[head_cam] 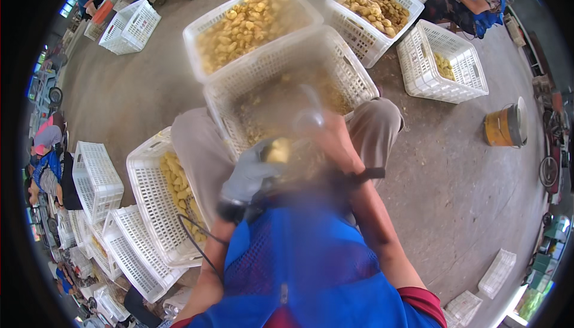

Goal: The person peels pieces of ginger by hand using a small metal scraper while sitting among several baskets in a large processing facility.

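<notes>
A grey glove covers my left hand (251,171), whose fingers close around a pale yellow root piece (279,150), perhaps ginger. My right hand (325,128), blurred, is just to the right of it, with a shiny curved object (309,103) at its fingers that looks like a blade; its exact kind is unclear. Both hands are over the near side of a white plastic crate (358,72) between my knees, with brownish scraps in its bottom. Directly beyond stands a crate (193,45) full of yellow-brown root pieces. A blurred haze covers the middle of the view.
Left of my leg stands a crate (139,184) with peeled yellow pieces. More filled crates (358,43) (412,77) are at the upper right, and a yellow and black bucket (497,126) is at the right. Other people (480,0) (49,171) sit at both sides.
</notes>
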`<state>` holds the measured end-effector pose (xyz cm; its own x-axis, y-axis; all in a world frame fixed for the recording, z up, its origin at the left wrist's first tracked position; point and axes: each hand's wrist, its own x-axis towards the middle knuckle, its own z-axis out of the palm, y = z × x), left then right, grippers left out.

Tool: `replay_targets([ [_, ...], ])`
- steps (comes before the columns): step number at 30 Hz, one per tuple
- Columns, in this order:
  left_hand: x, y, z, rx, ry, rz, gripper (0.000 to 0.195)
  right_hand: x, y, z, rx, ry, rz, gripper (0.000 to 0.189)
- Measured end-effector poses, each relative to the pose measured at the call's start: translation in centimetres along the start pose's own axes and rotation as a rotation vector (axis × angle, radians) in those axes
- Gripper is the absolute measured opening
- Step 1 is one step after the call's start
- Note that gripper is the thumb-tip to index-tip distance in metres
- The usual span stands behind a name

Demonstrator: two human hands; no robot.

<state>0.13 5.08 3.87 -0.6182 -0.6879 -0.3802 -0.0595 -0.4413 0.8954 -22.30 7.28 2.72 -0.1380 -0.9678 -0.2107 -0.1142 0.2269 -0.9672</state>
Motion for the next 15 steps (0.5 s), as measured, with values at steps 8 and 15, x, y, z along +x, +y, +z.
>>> replay_targets([
  [8, -0.2, -0.6, -0.5, -0.351, -0.074, -0.052, 0.062, -0.1, 0.5, -0.2, 0.071, 0.041, -0.097, 0.025],
  [15, 0.1, -2.1, -0.7, -0.205, 0.009, 0.063, 0.063, -0.5, 1.2, 0.5, 0.043, 0.035, -0.030, 0.032],
])
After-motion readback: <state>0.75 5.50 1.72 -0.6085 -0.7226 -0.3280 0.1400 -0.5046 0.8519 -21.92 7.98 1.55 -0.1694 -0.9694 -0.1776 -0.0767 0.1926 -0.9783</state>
